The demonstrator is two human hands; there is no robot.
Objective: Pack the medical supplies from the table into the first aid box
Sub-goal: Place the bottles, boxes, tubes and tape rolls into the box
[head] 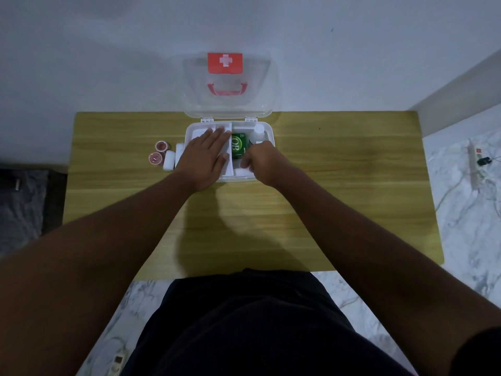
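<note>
A person's left hand (pixel 206 156) lies flat, fingers straight, on a white tray (pixel 195 132) in the open first aid box (pixel 272 138) on the table (pixel 339 172). The right hand (pixel 260 161) curls beside a green carton (pixel 239 145) inside; whether it holds anything cannot be told. Two pink rolls (pixel 162 146) wait left of the box.

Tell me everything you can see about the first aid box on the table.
The first aid box is white plastic with rounded corners, standing at the far middle of the wooden table. Its clear lid, with a white-cross red label and red handle, stands open on two hinges. Inside are a green carton and a white bottle. The left hand lies flat on its left part; the right hand, fingers curled, reaches into its right part.
</note>
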